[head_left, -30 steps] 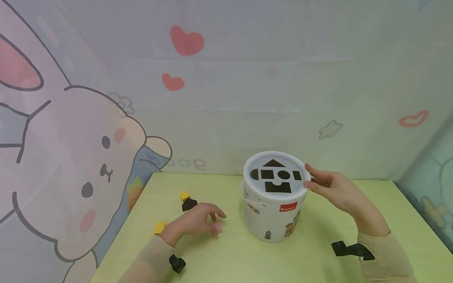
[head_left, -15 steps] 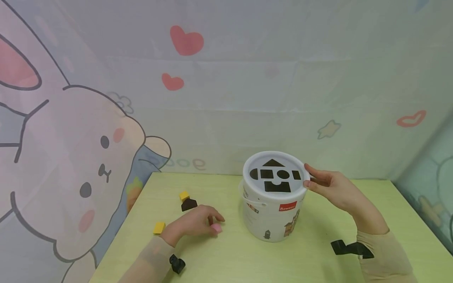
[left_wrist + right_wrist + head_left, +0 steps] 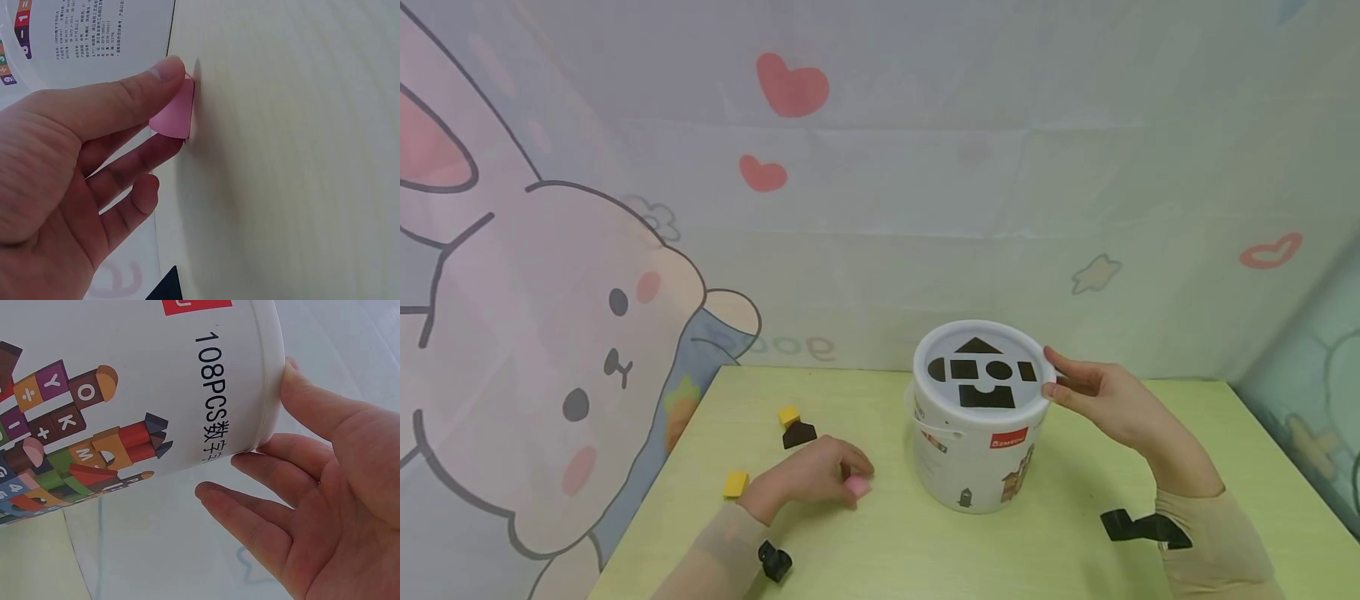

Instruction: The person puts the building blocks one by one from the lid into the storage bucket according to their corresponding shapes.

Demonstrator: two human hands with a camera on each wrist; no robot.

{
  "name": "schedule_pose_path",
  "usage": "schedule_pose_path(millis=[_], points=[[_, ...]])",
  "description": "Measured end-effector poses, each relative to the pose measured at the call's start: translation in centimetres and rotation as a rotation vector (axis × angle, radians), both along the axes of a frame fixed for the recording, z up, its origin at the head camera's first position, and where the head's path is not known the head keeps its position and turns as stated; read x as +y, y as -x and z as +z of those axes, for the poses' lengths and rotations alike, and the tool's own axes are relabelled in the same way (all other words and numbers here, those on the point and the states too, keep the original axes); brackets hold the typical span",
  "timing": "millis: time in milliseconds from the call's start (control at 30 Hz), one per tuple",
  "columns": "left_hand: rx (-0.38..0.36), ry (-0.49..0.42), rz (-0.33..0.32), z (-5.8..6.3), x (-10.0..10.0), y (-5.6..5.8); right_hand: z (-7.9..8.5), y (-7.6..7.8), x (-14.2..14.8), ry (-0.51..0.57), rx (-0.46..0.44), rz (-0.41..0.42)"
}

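My left hand (image 3: 812, 472) pinches a small pink block (image 3: 175, 112) between thumb and fingers, close over the table. The block has a curved edge in the left wrist view; part of it is hidden by the thumb. To its right stands a white toy-block bucket (image 3: 943, 467), upright, its lid (image 3: 945, 396) cut with several shaped holes. My right hand (image 3: 1112, 408) holds the bucket at the right side of its rim, thumb and fingertips spread along the lid's edge. The ring and little fingers are off the bucket in the right wrist view.
A yellow block (image 3: 736, 484) lies left of my left wrist. Farther back, another yellow block (image 3: 788, 416) sits against a dark brown block (image 3: 799, 434). The pale green table (image 3: 880, 558) ends at a printed cloth (image 3: 910, 250) behind it.
The left fingers have settled closer round the pink block, with the index finger lowered slightly. The right hand and bucket have stayed in place.
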State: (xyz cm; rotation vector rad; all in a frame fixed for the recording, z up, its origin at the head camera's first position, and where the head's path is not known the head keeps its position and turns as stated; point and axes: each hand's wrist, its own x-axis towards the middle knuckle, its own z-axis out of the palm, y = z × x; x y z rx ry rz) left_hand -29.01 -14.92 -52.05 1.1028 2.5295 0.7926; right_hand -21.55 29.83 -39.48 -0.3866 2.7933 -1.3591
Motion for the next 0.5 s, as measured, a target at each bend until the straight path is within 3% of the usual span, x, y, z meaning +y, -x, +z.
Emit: schedule_pose_path(millis=[500], points=[[0.052,0.0,-0.068,0.32,0.21,-0.15,-0.27,0.12,0.09,-0.002,-0.003,-0.008]])
